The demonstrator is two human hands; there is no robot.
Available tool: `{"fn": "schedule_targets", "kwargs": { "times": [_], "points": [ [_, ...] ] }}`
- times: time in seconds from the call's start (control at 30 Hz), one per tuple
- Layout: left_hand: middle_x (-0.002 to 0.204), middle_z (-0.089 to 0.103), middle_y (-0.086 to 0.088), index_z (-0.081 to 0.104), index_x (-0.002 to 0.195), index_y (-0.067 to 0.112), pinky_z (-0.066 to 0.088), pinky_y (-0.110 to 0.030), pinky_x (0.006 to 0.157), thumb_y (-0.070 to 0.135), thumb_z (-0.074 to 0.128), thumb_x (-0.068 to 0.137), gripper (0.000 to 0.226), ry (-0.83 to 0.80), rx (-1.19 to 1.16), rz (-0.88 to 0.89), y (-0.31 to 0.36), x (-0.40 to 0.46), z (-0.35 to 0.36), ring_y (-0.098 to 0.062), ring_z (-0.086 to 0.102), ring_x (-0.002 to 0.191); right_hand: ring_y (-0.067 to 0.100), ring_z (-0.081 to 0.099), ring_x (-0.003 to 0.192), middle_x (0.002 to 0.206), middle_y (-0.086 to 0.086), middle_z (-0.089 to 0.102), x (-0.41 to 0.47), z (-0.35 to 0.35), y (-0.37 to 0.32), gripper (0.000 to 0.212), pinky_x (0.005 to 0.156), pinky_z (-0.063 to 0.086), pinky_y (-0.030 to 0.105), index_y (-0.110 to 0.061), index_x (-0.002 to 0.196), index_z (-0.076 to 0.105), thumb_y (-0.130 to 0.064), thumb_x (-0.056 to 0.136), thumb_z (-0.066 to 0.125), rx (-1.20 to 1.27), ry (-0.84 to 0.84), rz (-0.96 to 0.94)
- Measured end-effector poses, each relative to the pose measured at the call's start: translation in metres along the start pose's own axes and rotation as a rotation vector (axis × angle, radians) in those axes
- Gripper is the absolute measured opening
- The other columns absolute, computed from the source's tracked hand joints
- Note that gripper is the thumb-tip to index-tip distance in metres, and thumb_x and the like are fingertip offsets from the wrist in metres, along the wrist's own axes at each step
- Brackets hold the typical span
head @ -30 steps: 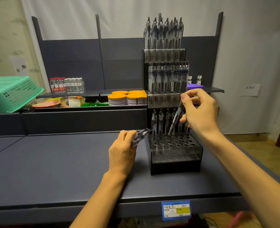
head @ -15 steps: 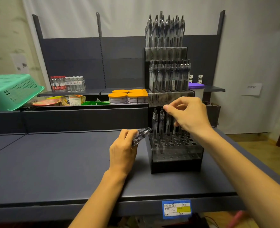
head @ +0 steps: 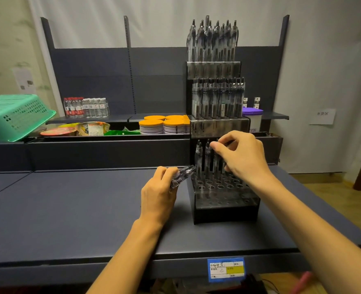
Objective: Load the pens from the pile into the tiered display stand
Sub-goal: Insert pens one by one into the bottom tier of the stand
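The tiered display stand (head: 224, 211) is black with clear fronts and stands on the dark table. Its top two tiers are packed with clear pens (head: 212, 39). In the lowest tier, several pens stand upright in the back row (head: 198, 160), with rows of bare holes in front. My right hand (head: 242, 154) hovers over that back row and pinches the top of a pen (head: 216, 158) standing there. My left hand (head: 159, 193) rests just left of the stand and grips a small bundle of clear pens (head: 182, 175), tips pointing toward the stand.
A dark table (head: 69, 209) stretches left of the stand. Behind it sit a green basket (head: 12, 116), water bottles (head: 86, 107), snack packs and orange-lidded tubs (head: 164, 124). A purple-lidded tub (head: 252, 115) stands right of the stand. A blue price label (head: 226, 269) hangs on the table's front edge.
My right hand came down and left from above the stand with one pen, which now stands in the lowest tier's back row. My left hand stayed still with its bundle.
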State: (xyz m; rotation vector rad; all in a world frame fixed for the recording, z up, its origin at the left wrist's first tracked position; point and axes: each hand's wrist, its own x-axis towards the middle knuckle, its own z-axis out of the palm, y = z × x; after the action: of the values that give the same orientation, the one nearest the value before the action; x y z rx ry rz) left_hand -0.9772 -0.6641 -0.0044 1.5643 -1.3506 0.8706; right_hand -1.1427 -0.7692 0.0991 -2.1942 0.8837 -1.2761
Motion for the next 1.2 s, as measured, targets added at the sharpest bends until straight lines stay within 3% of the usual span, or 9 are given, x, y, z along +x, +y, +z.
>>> {"fn": "schedule_targets", "kwargs": {
  "times": [0.13, 0.3, 0.4, 0.5, 0.6, 0.77, 0.9, 1.0, 1.2],
  "points": [
    [0.087, 0.061, -0.007, 0.049, 0.106, 0.022, 0.049, -0.034, 0.043, 0.0, 0.077, 0.074, 0.048, 0.005, 0.005, -0.007, 0.0, 0.001, 0.001, -0.026, 0.058, 0.06, 0.01, 0.061, 0.066, 0.069, -0.006, 0.063, -0.009, -0.001, -0.006, 0.019, 0.062, 0.051, 0.029, -0.019, 0.085, 0.065, -0.038, 0.085, 0.07, 0.002, 0.046, -0.062],
    [0.088, 0.061, -0.008, 0.05, 0.107, 0.021, 0.05, -0.034, 0.043, 0.0, 0.076, 0.074, 0.047, 0.01, 0.007, 0.005, -0.001, 0.0, 0.001, -0.026, 0.059, 0.061, 0.002, 0.057, 0.051, 0.059, -0.01, 0.062, -0.022, 0.002, -0.017, 0.025, 0.058, 0.048, 0.025, -0.019, 0.072, 0.07, -0.04, 0.086, 0.068, 0.042, -0.17, -0.093],
    [0.087, 0.061, -0.008, 0.05, 0.107, 0.02, 0.05, -0.034, 0.044, 0.002, 0.076, 0.075, 0.046, 0.011, 0.01, 0.015, -0.001, -0.001, 0.001, -0.025, 0.059, 0.06, -0.002, 0.058, 0.048, 0.057, -0.01, 0.061, -0.027, 0.005, -0.02, 0.027, 0.056, 0.046, 0.02, -0.019, 0.074, 0.072, -0.042, 0.086, 0.068, 0.03, -0.264, -0.078],
    [0.086, 0.06, -0.008, 0.05, 0.105, 0.019, 0.048, -0.032, 0.043, 0.002, 0.076, 0.075, 0.044, 0.016, 0.015, 0.019, -0.001, -0.001, 0.001, -0.024, 0.058, 0.059, 0.006, 0.061, 0.057, 0.064, -0.007, 0.064, -0.03, 0.008, -0.02, 0.026, 0.062, 0.054, 0.025, -0.014, 0.082, 0.074, -0.04, 0.086, 0.068, 0.036, -0.34, -0.059],
    [0.086, 0.06, -0.008, 0.05, 0.104, 0.019, 0.048, -0.032, 0.042, 0.002, 0.076, 0.076, 0.042, 0.017, 0.022, 0.014, -0.002, -0.001, 0.002, -0.025, 0.056, 0.057, 0.003, 0.059, 0.049, 0.062, -0.003, 0.065, -0.032, 0.009, -0.021, 0.024, 0.061, 0.051, 0.023, -0.014, 0.082, 0.073, -0.036, 0.089, 0.066, 0.023, -0.368, -0.071],
    [0.085, 0.06, -0.008, 0.052, 0.102, 0.017, 0.047, -0.03, 0.043, 0.004, 0.075, 0.076, 0.037, 0.02, 0.017, 0.017, -0.002, -0.001, 0.002, -0.024, 0.056, 0.057, 0.002, 0.056, 0.049, 0.059, -0.007, 0.062, -0.033, 0.009, -0.021, 0.022, 0.066, 0.05, 0.024, -0.014, 0.081, 0.072, -0.032, 0.091, 0.064, 0.024, -0.332, -0.071],
    [0.083, 0.058, -0.007, 0.052, 0.098, 0.018, 0.045, -0.033, 0.041, 0.007, 0.073, 0.079, 0.031, 0.015, 0.034, 0.002, -0.002, -0.001, 0.003, -0.025, 0.054, 0.055, 0.001, 0.06, 0.045, 0.058, 0.0, 0.065, -0.035, 0.01, -0.019, 0.021, 0.063, 0.045, 0.018, -0.016, 0.079, 0.067, -0.03, 0.093, 0.06, 0.05, -0.355, -0.061],
    [0.083, 0.058, -0.006, 0.051, 0.096, 0.019, 0.044, -0.032, 0.04, 0.006, 0.073, 0.078, 0.032, 0.01, 0.039, -0.012, -0.002, -0.001, 0.004, -0.026, 0.052, 0.054, 0.008, 0.063, 0.046, 0.058, -0.003, 0.062, -0.034, 0.006, -0.017, 0.02, 0.052, 0.045, 0.014, -0.013, 0.082, 0.065, -0.027, 0.095, 0.058, 0.098, -0.314, -0.018],
    [0.082, 0.057, -0.006, 0.048, 0.093, 0.021, 0.043, -0.034, 0.038, 0.005, 0.071, 0.078, 0.032, 0.009, 0.052, -0.041, -0.004, -0.001, 0.004, -0.026, 0.051, 0.053, 0.01, 0.062, 0.044, 0.076, 0.006, 0.063, -0.019, -0.012, -0.013, 0.019, 0.034, 0.038, 0.019, -0.015, 0.087, 0.051, -0.028, 0.1, 0.047, 0.317, -0.045, 0.106]
  ]
}}
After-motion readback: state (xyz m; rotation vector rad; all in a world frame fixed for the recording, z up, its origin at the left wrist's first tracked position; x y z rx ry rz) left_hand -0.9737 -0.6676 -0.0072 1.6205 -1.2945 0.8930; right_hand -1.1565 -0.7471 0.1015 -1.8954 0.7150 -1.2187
